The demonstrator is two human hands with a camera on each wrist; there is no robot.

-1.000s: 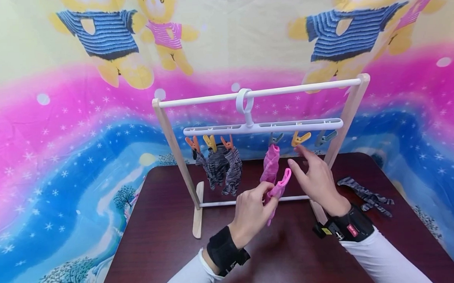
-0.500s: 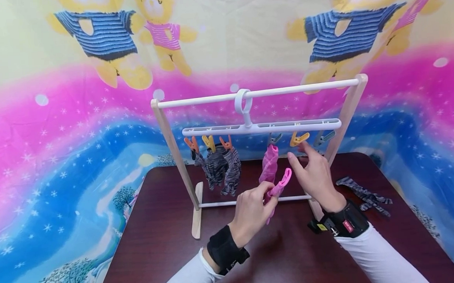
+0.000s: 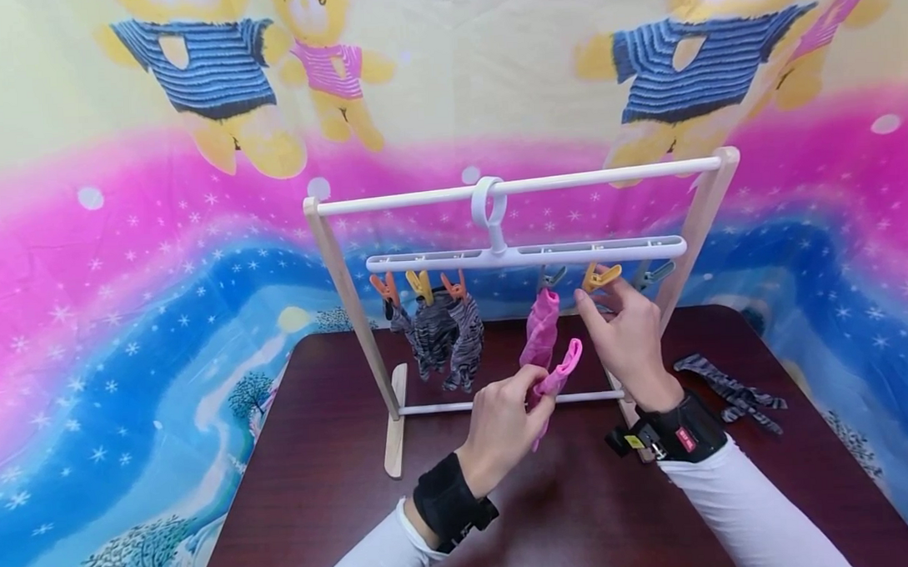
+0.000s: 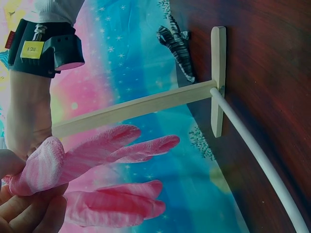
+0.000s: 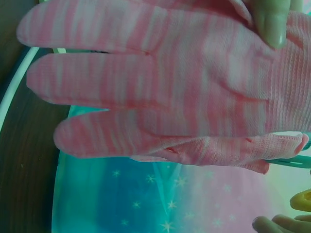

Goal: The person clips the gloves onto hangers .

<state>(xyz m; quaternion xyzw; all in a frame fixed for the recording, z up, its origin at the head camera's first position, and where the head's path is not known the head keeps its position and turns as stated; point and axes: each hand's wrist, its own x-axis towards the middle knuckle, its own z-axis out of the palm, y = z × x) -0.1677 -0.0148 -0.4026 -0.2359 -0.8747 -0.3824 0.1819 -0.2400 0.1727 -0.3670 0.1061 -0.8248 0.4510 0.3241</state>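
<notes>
My left hand (image 3: 500,428) pinches a pink striped glove (image 3: 564,370) near its cuff. In the right wrist view that glove (image 5: 194,73) is spread close to the camera, its fingers pointing left. My right hand (image 3: 630,336) is up at a yellow clothespin (image 3: 601,278), with the thumb tip beside its left edge and the index finger passing behind it. I cannot tell whether these fingers squeeze the clothespin. Another pink glove (image 3: 541,326) hangs just left of there from a grey-blue clothespin (image 3: 551,277).
A white hanger (image 3: 603,251) hangs from the white bar of a wooden-legged rack (image 3: 334,279). Dark striped gloves (image 3: 465,341) hang at its left from orange and yellow clips. A grey-blue clip (image 3: 655,275) is at the right. Another dark glove (image 3: 728,391) lies on the table (image 3: 319,505).
My right hand has moved up and slightly left, from below the yellow clothespin to right around it. The left hand and its pink glove have stayed nearly in place.
</notes>
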